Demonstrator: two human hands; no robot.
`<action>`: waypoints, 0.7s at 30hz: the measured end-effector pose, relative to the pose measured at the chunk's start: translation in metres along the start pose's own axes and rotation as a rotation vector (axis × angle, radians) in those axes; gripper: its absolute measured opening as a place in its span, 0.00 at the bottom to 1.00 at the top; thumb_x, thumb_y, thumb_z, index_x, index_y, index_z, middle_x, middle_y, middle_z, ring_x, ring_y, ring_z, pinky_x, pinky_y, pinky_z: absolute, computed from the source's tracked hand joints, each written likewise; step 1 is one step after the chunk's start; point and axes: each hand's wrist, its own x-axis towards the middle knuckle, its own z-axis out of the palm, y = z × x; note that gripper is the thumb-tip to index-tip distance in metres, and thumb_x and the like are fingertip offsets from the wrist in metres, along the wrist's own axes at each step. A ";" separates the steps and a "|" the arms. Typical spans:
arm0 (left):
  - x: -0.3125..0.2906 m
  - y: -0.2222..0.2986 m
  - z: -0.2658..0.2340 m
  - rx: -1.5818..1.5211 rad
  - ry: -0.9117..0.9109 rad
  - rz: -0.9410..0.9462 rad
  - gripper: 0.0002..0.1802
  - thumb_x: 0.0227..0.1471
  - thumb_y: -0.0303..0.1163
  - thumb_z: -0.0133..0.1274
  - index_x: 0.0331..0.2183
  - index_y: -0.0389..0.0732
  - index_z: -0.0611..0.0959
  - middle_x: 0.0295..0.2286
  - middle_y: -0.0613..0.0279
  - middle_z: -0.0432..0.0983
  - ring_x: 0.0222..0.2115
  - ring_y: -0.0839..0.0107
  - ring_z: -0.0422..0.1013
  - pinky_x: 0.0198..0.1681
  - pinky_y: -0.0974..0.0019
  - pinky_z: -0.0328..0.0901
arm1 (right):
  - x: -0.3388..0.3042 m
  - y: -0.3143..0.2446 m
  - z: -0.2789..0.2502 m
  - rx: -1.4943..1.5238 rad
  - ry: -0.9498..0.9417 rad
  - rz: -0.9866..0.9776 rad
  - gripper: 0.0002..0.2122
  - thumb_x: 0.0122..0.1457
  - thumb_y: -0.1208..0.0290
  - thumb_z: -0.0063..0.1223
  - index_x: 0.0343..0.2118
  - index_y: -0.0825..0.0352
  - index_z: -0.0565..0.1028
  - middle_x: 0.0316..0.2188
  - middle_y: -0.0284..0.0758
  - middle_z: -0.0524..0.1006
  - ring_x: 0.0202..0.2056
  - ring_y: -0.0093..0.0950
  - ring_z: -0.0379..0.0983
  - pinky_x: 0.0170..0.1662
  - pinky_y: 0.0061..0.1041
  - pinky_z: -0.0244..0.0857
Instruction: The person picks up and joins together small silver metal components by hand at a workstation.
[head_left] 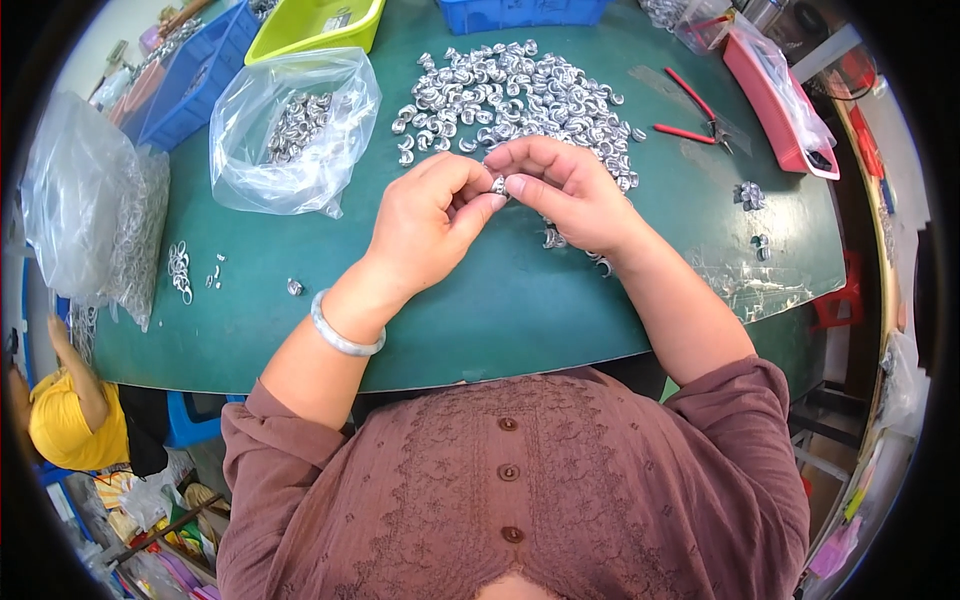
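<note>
Both bare hands meet over the dark green, smooth surface [450,340], sharing one small, curved, silver-coloured metal piece [499,186] between their fingertips. The fingers of the left hand [425,220] close narrowly on its left side, and the right hand [575,195] has its thumb and fingers drawn in at the other (finer detail of the piece is too small to make out). The step in hand appears to be close two-handed work on this single piece; I judge that the next move calls for a light, steady pinch and small turns of the fingertips. Just beyond the hands spreads a loose heap of curved, silver-coloured metal pieces [510,95]. A clear, crinkled plastic bag [240,175] holding similar pieces stands to the left, while red-handled metal pliers [692,95] lie open to the right, apart from both hands.
</note>
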 end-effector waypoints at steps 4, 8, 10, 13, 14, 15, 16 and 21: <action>-0.001 -0.009 0.001 -0.329 -0.053 -0.232 0.04 0.44 0.23 0.52 0.27 0.38 0.74 0.23 0.70 0.70 0.22 0.83 0.64 0.25 0.80 0.60 | 0.000 0.001 -0.003 -0.007 -0.043 -0.036 0.11 0.53 0.79 0.43 0.40 0.71 0.68 0.34 0.31 0.71 0.37 0.18 0.66 0.41 0.18 0.61; -0.001 -0.012 0.003 -0.560 -0.067 -0.315 0.03 0.47 0.24 0.50 0.28 0.39 0.73 0.23 0.70 0.70 0.23 0.83 0.64 0.25 0.80 0.61 | -0.001 0.002 -0.002 -0.015 -0.079 -0.060 0.13 0.52 0.80 0.44 0.42 0.72 0.67 0.37 0.33 0.71 0.40 0.20 0.66 0.44 0.21 0.60; -0.001 -0.011 0.005 -0.579 -0.046 -0.324 0.04 0.45 0.23 0.51 0.28 0.38 0.74 0.22 0.70 0.69 0.22 0.84 0.63 0.25 0.80 0.60 | -0.001 0.003 -0.003 -0.016 -0.072 -0.062 0.13 0.52 0.80 0.45 0.42 0.72 0.67 0.37 0.33 0.71 0.40 0.20 0.66 0.45 0.21 0.60; -0.001 -0.011 0.006 -0.584 -0.014 -0.316 0.05 0.43 0.23 0.53 0.27 0.37 0.74 0.21 0.70 0.69 0.21 0.85 0.62 0.25 0.79 0.60 | -0.001 0.000 -0.003 -0.036 -0.072 -0.050 0.13 0.52 0.80 0.45 0.42 0.71 0.67 0.37 0.33 0.71 0.39 0.20 0.66 0.44 0.21 0.61; -0.001 -0.012 0.007 -0.571 -0.006 -0.299 0.06 0.42 0.23 0.54 0.27 0.37 0.74 0.21 0.70 0.69 0.21 0.85 0.62 0.25 0.80 0.60 | -0.001 -0.001 -0.003 -0.054 -0.078 -0.038 0.13 0.52 0.80 0.45 0.42 0.71 0.67 0.37 0.32 0.71 0.39 0.20 0.66 0.44 0.20 0.61; -0.001 -0.011 0.006 -0.571 -0.007 -0.299 0.06 0.42 0.23 0.54 0.27 0.37 0.74 0.21 0.70 0.69 0.21 0.85 0.62 0.25 0.80 0.60 | -0.001 -0.001 -0.003 -0.053 -0.077 -0.038 0.13 0.52 0.80 0.45 0.42 0.71 0.67 0.37 0.32 0.71 0.39 0.20 0.66 0.44 0.20 0.61; -0.001 -0.009 0.006 -0.526 -0.028 -0.283 0.06 0.43 0.22 0.53 0.27 0.38 0.74 0.23 0.70 0.69 0.22 0.84 0.63 0.26 0.80 0.60 | -0.001 0.000 -0.003 -0.059 -0.082 -0.060 0.13 0.52 0.80 0.45 0.42 0.71 0.67 0.37 0.32 0.71 0.39 0.20 0.66 0.44 0.20 0.61; -0.002 -0.013 0.005 -0.395 0.014 -0.174 0.06 0.43 0.22 0.54 0.27 0.38 0.73 0.24 0.71 0.69 0.23 0.84 0.63 0.27 0.81 0.60 | -0.001 0.001 -0.001 -0.070 -0.066 -0.085 0.12 0.52 0.80 0.45 0.42 0.71 0.67 0.36 0.32 0.71 0.39 0.19 0.66 0.44 0.20 0.61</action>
